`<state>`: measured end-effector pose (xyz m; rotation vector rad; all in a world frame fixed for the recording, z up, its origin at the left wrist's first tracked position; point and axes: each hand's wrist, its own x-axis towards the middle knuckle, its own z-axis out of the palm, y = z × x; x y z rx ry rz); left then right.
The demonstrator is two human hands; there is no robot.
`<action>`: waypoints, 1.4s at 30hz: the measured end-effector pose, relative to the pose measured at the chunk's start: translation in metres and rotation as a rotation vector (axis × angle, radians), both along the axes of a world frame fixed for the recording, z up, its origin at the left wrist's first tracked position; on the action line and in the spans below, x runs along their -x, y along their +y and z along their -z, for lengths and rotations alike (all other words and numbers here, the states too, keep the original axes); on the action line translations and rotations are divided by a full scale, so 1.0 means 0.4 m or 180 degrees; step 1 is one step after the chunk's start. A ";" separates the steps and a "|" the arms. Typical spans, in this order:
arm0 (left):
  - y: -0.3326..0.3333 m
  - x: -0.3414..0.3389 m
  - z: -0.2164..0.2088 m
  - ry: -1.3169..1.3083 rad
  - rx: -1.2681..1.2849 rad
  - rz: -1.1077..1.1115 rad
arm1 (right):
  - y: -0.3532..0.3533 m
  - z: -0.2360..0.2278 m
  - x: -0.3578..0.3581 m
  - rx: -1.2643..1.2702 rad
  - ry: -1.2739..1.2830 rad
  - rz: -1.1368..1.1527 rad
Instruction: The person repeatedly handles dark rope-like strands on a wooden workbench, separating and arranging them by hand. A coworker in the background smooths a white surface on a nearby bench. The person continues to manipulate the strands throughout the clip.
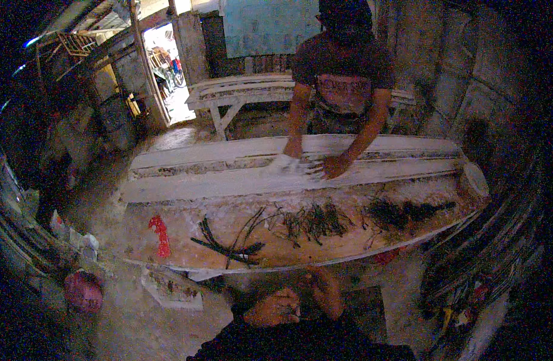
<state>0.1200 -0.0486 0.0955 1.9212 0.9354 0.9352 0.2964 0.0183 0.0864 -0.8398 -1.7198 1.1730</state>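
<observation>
Close to my body, below the table's near edge, are my left hand [277, 304] and my right hand [324, 289]. Dim light blurs the fingers of both, and I cannot make out anything held. Just beyond them, dark thin strands [315, 222] lie tangled on the table [168, 207]. A few thicker black sticks [225, 249] rest to the left of these, and a bushy dark bundle [402, 210] is to the right. A red flat piece [159, 236] lies near the table's left end.
Across the table a person bends over a long whitish strip [198, 183], both hands [336, 165] on it. Behind stands a white bench [228, 96]; a bright doorway [168, 72] opens at the back left. A reddish round container [84, 292] sits on the floor at left.
</observation>
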 end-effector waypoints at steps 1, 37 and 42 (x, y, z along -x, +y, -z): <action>0.002 0.024 -0.001 -0.0092 -0.0018 -0.0142 | 0.005 -0.001 0.006 -0.0113 -0.0065 0.0089; 0.000 0.043 -0.032 -0.1414 0.0895 -0.1062 | 0.027 -0.060 0.041 0.0010 -0.0249 0.0255; -0.003 0.062 -0.049 -0.1037 0.0452 -0.2629 | 0.002 -0.099 0.005 0.0497 -0.0006 -0.0957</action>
